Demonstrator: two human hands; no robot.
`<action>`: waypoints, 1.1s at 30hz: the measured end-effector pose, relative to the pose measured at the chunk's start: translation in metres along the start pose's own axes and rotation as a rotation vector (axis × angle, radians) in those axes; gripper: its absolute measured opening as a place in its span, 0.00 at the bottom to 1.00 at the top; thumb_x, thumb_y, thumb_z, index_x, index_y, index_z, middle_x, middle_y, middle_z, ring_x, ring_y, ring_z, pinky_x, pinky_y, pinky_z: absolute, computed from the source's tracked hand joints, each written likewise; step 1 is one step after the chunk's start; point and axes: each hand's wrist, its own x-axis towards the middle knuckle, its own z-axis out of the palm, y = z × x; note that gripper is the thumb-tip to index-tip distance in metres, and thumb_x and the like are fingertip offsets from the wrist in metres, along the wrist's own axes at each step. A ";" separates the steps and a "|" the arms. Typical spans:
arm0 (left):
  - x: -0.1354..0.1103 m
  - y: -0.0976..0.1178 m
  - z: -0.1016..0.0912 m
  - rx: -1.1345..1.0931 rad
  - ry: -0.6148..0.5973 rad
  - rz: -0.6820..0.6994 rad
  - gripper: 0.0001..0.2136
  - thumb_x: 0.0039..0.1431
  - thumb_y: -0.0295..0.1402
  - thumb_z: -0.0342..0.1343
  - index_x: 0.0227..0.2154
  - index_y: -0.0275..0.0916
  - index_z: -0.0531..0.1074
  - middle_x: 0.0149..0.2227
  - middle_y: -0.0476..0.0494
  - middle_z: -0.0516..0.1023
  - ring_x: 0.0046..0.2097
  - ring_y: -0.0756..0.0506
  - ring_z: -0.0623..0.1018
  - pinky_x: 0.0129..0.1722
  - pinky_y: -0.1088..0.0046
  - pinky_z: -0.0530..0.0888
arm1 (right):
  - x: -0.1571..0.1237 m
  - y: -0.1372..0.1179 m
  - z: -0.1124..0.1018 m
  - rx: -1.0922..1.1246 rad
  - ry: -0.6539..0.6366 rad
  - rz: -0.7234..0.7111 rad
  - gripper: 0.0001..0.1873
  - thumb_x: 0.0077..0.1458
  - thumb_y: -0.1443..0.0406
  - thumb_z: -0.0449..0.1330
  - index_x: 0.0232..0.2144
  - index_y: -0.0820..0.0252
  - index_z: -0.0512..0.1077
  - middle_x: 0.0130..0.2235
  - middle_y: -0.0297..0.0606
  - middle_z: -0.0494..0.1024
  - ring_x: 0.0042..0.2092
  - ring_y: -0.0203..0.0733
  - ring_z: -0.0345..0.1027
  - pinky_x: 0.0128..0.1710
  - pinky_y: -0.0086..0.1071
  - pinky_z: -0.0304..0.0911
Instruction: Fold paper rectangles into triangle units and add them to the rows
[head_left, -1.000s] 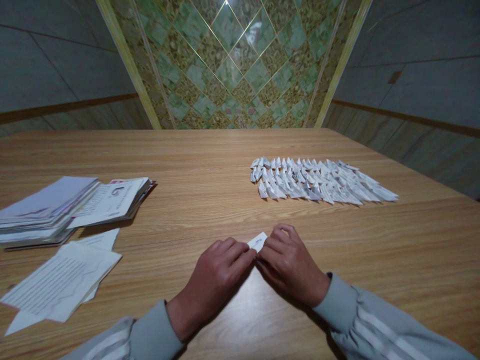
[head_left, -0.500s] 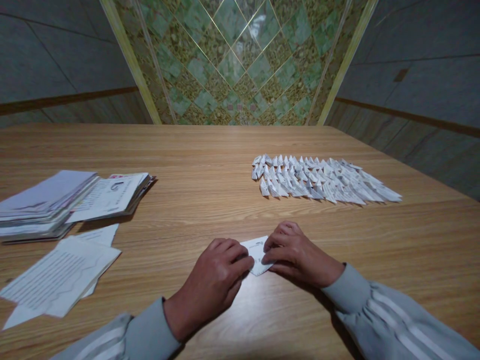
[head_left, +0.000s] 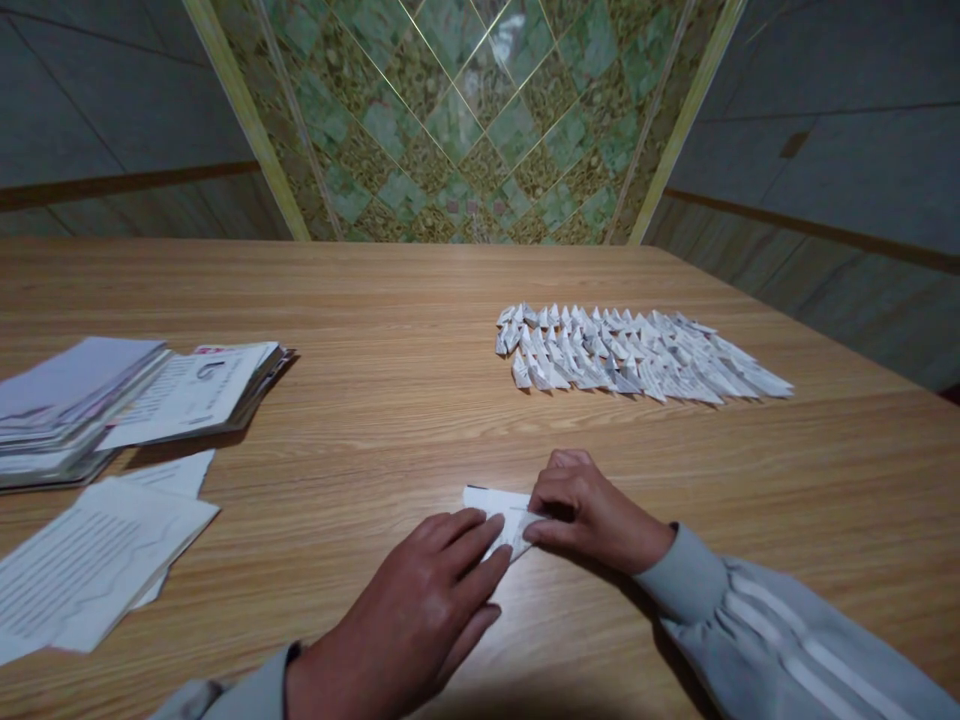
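Slip (head_left: 514, 512) of white paper, part-folded, sits on the near middle of the desk (head_left: 375, 420), between the two hands. Right hand (head_left: 592, 515): grip closed, thumb and fingers pinching the slip's right end. Left hand (head_left: 420, 600): grip loose, fingers spread and laid over the slip's near left part, pressing rather than pinching, by the look of it; whether any fingertip is under the paper, can't tell. Far left corner of the slip lies uncovered. Step in hand looks like folding, probably midway: layers show but no finished shape. Next move seems to call for lining up the edges, the left steadying while the right turns its end over and runs the crease flat; a slipped layer would likely skew the fold. Far right: rows of folded pieces (head_left: 615, 355), pointed, packed close together, well apart from the hands. Left: loose sheets (head_left: 105, 560) with printed lines, near side, and a paper stack (head_left: 82, 370) just beyond them. Tiled wall (head_left: 465, 130) at the far end.
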 end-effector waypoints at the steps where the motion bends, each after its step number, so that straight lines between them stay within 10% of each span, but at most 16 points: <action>1: -0.003 0.001 0.001 0.023 -0.025 0.008 0.20 0.61 0.34 0.58 0.56 0.38 0.69 0.58 0.33 0.74 0.56 0.33 0.74 0.51 0.50 0.74 | 0.000 -0.001 0.001 -0.007 0.010 0.009 0.11 0.54 0.61 0.69 0.26 0.60 0.74 0.27 0.31 0.76 0.36 0.39 0.65 0.42 0.37 0.51; 33: -0.011 0.003 0.016 0.041 -0.018 -0.014 0.30 0.53 0.33 0.64 0.59 0.39 0.64 0.58 0.27 0.73 0.56 0.29 0.74 0.49 0.49 0.76 | 0.001 -0.020 0.010 -0.100 0.050 0.219 0.11 0.53 0.65 0.70 0.31 0.58 0.69 0.33 0.31 0.72 0.42 0.43 0.64 0.46 0.39 0.51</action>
